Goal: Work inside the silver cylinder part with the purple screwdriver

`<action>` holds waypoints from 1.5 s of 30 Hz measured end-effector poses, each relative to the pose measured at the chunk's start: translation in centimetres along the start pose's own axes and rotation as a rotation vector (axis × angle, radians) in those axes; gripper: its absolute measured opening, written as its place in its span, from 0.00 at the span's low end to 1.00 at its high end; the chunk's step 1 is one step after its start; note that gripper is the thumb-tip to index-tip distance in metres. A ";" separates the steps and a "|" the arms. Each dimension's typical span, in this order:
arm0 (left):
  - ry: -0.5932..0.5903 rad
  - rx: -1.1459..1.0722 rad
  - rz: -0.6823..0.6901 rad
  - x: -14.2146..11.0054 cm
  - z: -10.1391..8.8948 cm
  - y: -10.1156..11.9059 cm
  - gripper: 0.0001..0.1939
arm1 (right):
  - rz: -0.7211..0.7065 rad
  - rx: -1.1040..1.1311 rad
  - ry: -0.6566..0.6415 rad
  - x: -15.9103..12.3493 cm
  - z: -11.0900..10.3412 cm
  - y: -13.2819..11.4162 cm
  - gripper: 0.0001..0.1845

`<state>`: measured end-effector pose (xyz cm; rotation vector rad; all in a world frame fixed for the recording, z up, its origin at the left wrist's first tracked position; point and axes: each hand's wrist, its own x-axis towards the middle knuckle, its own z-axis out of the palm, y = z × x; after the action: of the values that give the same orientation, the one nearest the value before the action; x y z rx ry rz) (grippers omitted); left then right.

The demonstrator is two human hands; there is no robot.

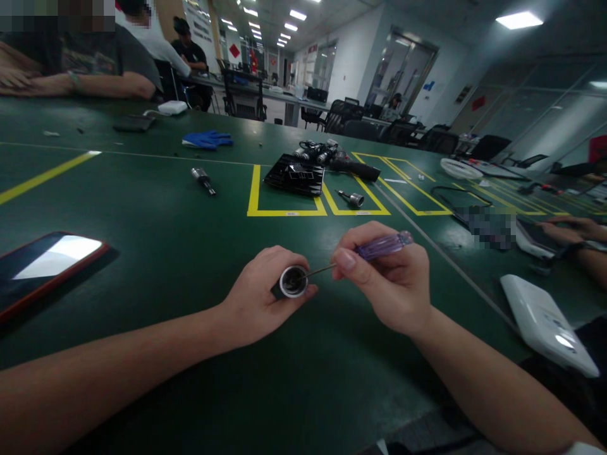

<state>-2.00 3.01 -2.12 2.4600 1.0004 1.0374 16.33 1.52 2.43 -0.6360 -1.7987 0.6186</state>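
My left hand is wrapped round a short round metal-rimmed cylinder, its open end turned up toward me. Inside the cylinder it is dark, and the details cannot be made out. My right hand grips a screwdriver by its clear purple handle. Its thin shaft points left, and the tip reaches into the mouth of the cylinder. Beyond my hands, a small metal part with a pin lies by a yellow taped box, and another metal part with prongs lies farther left.
A black glossy packet and a pile of dark metal parts lie ahead. A phone is at left, a blue glove farther back, a white device at right. Other people sit around the green table.
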 end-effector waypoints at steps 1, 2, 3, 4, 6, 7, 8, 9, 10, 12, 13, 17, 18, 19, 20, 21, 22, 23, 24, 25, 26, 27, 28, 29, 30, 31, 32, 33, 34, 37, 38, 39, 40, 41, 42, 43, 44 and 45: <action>-0.005 -0.004 -0.001 0.0 0.0 0.1 0.08 | 0.029 0.021 0.021 0.0 0.0 0.1 0.04; -0.009 -0.009 -0.003 0.0 -0.1 0.1 0.07 | 0.051 0.048 0.036 -0.1 0.0 0.2 0.04; -0.014 -0.014 -0.002 0.0 -0.1 0.2 0.07 | 0.066 0.075 0.043 -0.1 0.1 0.2 0.04; -0.020 -0.020 0.000 0.0 -0.1 0.2 0.07 | 0.072 0.092 0.043 -0.1 0.1 0.2 0.04; -0.024 -0.033 0.011 0.0 -0.1 0.2 0.08 | 0.055 0.088 0.030 0.0 0.2 0.2 0.03; -0.020 -0.040 0.018 0.0 -0.1 0.1 0.08 | 0.038 0.069 0.017 0.1 0.2 0.1 0.03; -0.013 -0.047 0.022 -0.1 -0.1 0.1 0.09 | 0.023 0.042 0.002 0.3 0.3 0.0 0.03; -0.010 -0.056 0.024 -0.1 0.0 0.0 0.10 | 0.008 0.014 -0.015 0.5 0.4 -0.2 0.04; -0.007 -0.067 0.022 -0.2 0.0 -0.1 0.11 | -0.009 -0.011 -0.032 0.8 0.5 -0.4 0.04; -0.015 -0.098 0.019 -0.3 0.1 -0.2 0.12 | -0.048 -0.063 -0.065 1.5 0.8 -0.9 0.04; -0.020 -0.118 0.017 -0.4 0.1 -0.3 0.12 | -0.072 -0.092 -0.080 1.9 0.9 -1.2 0.05; -0.003 -0.227 0.030 -0.7 0.3 -0.3 0.13 | -0.166 -0.227 -0.184 3.2 1.5 -2.2 0.09; 0.006 -0.253 0.037 -0.7 0.3 -0.2 0.14 | -0.180 -0.246 -0.209 3.4 1.6 -2.4 0.10; 0.014 -0.274 0.048 -0.7 0.3 -0.2 0.15 | -0.189 -0.258 -0.228 3.6 1.7 -2.5 0.11; 0.020 -0.288 0.058 -0.7 0.3 -0.1 0.16 | -0.192 -0.266 -0.234 3.7 1.8 -2.6 0.12; 0.022 -0.292 0.065 -0.6 0.3 -0.1 0.16 | -0.194 -0.267 -0.226 3.7 1.8 -2.6 0.12; 0.022 -0.292 0.075 -0.6 0.3 0.0 0.16 | -0.195 -0.262 -0.218 3.7 1.8 -2.6 0.12; 0.017 -0.291 0.084 -0.5 0.2 0.0 0.16 | -0.195 -0.254 -0.211 3.7 1.8 -2.6 0.12; 0.009 -0.292 0.090 -0.5 0.2 0.1 0.16 | -0.194 -0.244 -0.209 3.6 1.8 -2.5 0.12; 0.004 -0.296 0.087 -0.5 0.1 0.1 0.15 | -0.193 -0.233 -0.211 3.5 1.8 -2.5 0.12; -0.001 -0.302 0.074 -0.4 0.1 0.1 0.14 | -0.193 -0.223 -0.209 3.4 1.8 -2.5 0.12; -0.003 -0.308 0.058 -0.4 0.1 0.2 0.14 | -0.194 -0.216 -0.205 3.4 1.8 -2.5 0.12; -0.006 -0.313 0.045 -0.4 0.0 0.2 0.14 | -0.197 -0.214 -0.197 3.3 1.8 -2.5 0.12; -0.010 -0.317 0.041 -0.4 0.0 0.2 0.14 | -0.201 -0.216 -0.189 3.3 1.8 -2.6 0.12; -0.011 -0.322 0.047 -0.3 0.0 0.2 0.14 | -0.204 -0.219 -0.189 3.3 1.9 -2.6 0.12; -0.017 -0.327 0.059 -0.3 -0.1 0.2 0.13 | -0.205 -0.222 -0.193 3.3 1.9 -2.7 0.13; -0.024 -0.330 0.069 -0.3 -0.1 0.2 0.12 | -0.203 -0.223 -0.200 3.3 1.9 -2.8 0.13; -0.028 -0.332 0.070 -0.2 -0.2 0.2 0.12 | -0.197 -0.224 -0.206 3.3 1.9 -2.8 0.13; -0.031 -0.332 0.064 -0.2 -0.2 0.2 0.12 | -0.192 -0.224 -0.204 3.3 2.0 -2.9 0.12; -0.042 -0.316 0.049 -0.2 -0.2 0.2 0.11 | -0.191 -0.234 -0.194 3.3 2.0 -2.9 0.12; -0.038 -0.310 0.047 -0.2 -0.2 0.2 0.11 | -0.194 -0.235 -0.192 3.3 2.0 -2.9 0.11; -0.036 -0.306 0.047 -0.2 -0.1 0.2 0.11 | -0.196 -0.234 -0.190 3.3 2.0 -2.9 0.12; -0.034 -0.302 0.051 -0.2 -0.1 0.2 0.11 | -0.197 -0.229 -0.188 3.3 1.9 -2.9 0.12; -0.034 -0.299 0.055 -0.2 -0.1 0.1 0.11 | -0.197 -0.223 -0.188 3.3 1.9 -2.9 0.12; -0.035 -0.297 0.060 -0.2 -0.1 0.1 0.11 | -0.198 -0.220 -0.190 3.3 1.9 -2.9 0.12; -0.042 -0.294 0.065 -0.2 -0.1 0.1 0.11 | -0.201 -0.218 -0.189 3.2 1.8 -2.9 0.12; -0.049 -0.289 0.063 -0.2 -0.1 0.1 0.11 | -0.205 -0.219 -0.184 3.2 1.8 -2.9 0.11; -0.050 -0.284 0.057 -0.2 -0.1 0.1 0.11 | -0.209 -0.218 -0.178 3.2 1.8 -2.9 0.11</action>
<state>-2.12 2.75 -2.12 2.2800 0.7161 1.0495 13.39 1.42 6.06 -0.5412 -2.0870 0.3489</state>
